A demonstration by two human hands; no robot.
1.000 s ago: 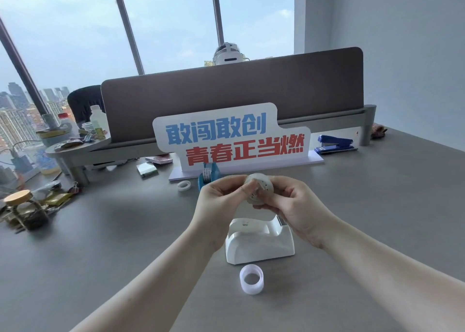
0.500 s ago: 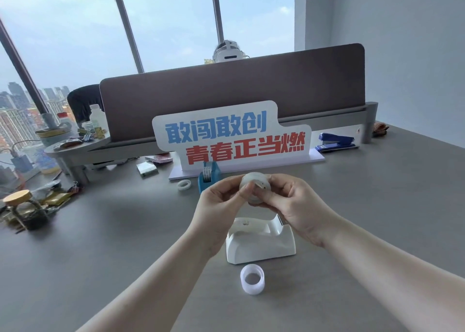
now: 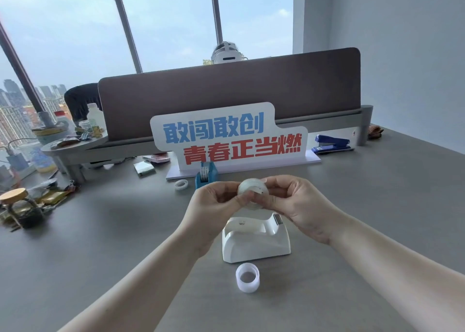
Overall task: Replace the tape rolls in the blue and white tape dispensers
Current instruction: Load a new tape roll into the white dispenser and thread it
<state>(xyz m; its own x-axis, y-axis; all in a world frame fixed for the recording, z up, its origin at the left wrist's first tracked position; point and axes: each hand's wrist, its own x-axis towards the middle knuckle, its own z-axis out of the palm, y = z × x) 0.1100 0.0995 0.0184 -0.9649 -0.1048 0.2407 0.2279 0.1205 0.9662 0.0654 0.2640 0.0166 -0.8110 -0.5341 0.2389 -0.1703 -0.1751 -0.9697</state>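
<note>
Holding the tape roll between both hands, the left hand and right hand close their grip on it from opposite sides. Directly below this grip the white dispenser waits on the surface, its cradle empty.

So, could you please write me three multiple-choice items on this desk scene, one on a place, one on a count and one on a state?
1. Where is the blue dispenser?
A. In front of the sign
B. Beside the stapler
C. In a hand

2. How many loose tape rolls lie on the desk?
A. None
B. Two
C. Four

3. The white dispenser is:
A. Tipped over
B. Loaded
C. Without a roll

Key: 1 A, it stands at the sign's base. 2 B, near roll and far roll. 3 C, both hands, left hand and right hand, hold the held roll above it.
</note>
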